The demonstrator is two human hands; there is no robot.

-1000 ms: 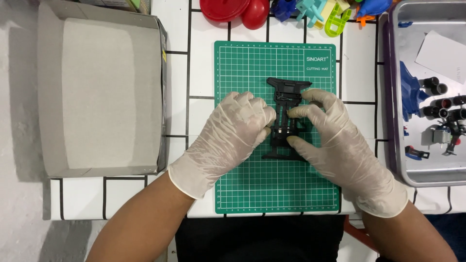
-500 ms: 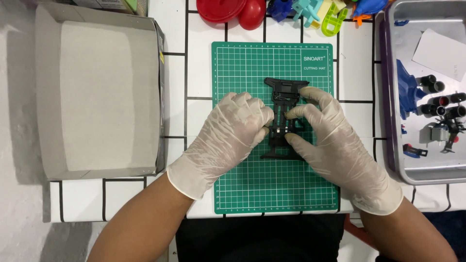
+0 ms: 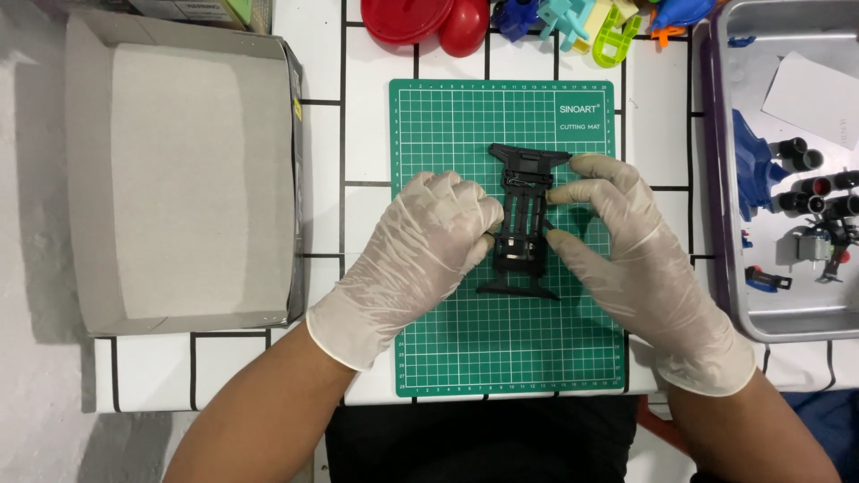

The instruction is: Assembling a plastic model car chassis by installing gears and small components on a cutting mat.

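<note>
A black plastic toy-car chassis [image 3: 523, 219] lies lengthwise on a green cutting mat [image 3: 465, 349]. Both my hands wear pale latex gloves. My left hand [image 3: 420, 255] grips the chassis from its left side, fingers curled against its lower half. My right hand [image 3: 626, 241] pinches the chassis from the right, with the index finger on the upper cross piece and the thumb at mid-length. The chassis middle shows between the two hands.
An open grey cardboard box [image 3: 179, 179] sits left of the mat. A metal tray [image 3: 787, 322] at the right holds small black wheels, a blue part and a white paper. Red and coloured plastic toys [image 3: 429, 18] line the far edge. The table is white tile.
My two hands have drawn slightly apart, so more of the chassis shows between them. My right fingers now sit on its right edge instead of over it.
</note>
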